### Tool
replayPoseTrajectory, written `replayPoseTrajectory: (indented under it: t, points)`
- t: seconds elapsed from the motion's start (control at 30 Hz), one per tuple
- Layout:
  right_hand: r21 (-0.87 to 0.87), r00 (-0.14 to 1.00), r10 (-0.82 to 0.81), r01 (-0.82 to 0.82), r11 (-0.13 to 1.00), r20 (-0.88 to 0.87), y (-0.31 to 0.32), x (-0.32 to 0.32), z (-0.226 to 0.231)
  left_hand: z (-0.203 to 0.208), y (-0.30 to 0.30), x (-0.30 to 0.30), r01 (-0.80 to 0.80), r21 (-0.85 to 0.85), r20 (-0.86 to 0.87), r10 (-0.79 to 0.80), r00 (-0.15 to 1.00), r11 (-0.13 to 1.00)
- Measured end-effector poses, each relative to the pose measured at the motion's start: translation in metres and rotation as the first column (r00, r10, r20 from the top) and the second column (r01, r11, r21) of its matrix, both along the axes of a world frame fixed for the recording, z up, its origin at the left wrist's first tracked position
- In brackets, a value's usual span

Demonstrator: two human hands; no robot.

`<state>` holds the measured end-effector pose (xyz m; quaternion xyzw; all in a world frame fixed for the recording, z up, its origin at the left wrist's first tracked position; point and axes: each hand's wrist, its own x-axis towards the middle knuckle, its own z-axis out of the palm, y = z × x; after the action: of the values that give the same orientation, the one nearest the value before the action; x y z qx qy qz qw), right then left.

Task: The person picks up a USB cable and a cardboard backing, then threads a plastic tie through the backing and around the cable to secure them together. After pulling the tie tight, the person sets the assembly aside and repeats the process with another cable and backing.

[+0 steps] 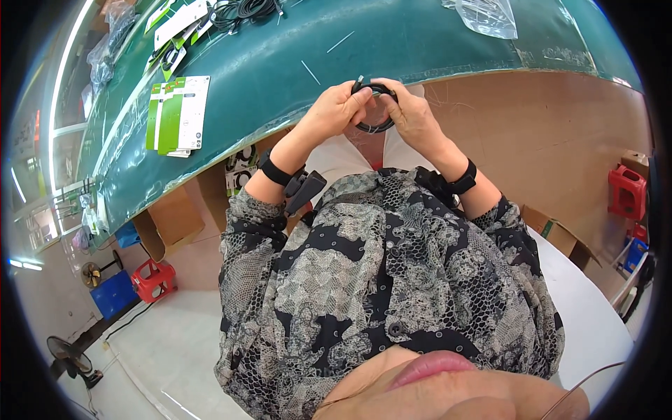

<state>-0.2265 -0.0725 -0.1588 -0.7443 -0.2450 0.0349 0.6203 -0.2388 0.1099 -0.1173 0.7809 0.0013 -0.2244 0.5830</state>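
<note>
A coiled black cable (376, 128) is held in front of me, just off the near edge of the green table (266, 77). My left hand (336, 108) pinches the coil's left side between thumb and fingers, with a small connector end sticking up beside it. My right hand (413, 115) grips the opposite side of the loop, its thumb bent over the cable. The lower part of the ring hangs below both hands. Fingertips behind the coil are partly hidden.
White and green cards (190, 115) lie stacked on the table to the left. Farther back are more packaged cards (180, 24) and a heap of black cables (245, 10). A clear plastic bag (486, 17) lies at the far right. Cardboard boxes (175, 220) stand below the table.
</note>
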Motion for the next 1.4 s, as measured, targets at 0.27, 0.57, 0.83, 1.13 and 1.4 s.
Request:
replayPoseTrajectory:
  t: [0.27,0.57,0.83,1.13,1.4]
  points:
    - [-0.029,0.999,-0.021,0.02,0.999,-0.037,0.0,0.019,0.0,-0.017,-0.009,-0.003,-0.245,-0.417,-0.2,0.175,0.964,0.875]
    - [0.609,0.521,0.593,-0.165,0.775,-0.614,-0.017,0.044,0.008,-0.026,-0.003,-0.01,-0.383,-0.622,-0.329,0.216,0.919,0.682]
    - [0.656,0.461,0.643,-0.159,0.738,-0.612,-0.006,0.044,0.002,-0.025,0.023,-0.001,-0.328,-0.699,-0.412,0.018,0.911,0.636]
    - [0.415,0.709,0.439,-0.223,0.882,-0.551,0.04,0.036,0.045,-0.05,0.037,0.004,-0.374,-0.836,-0.387,0.053,0.921,0.401]
    - [0.332,0.789,0.392,-0.253,0.909,-0.472,0.046,0.033,0.055,-0.053,0.032,0.005,-0.316,-0.872,-0.313,0.071,0.947,0.374]
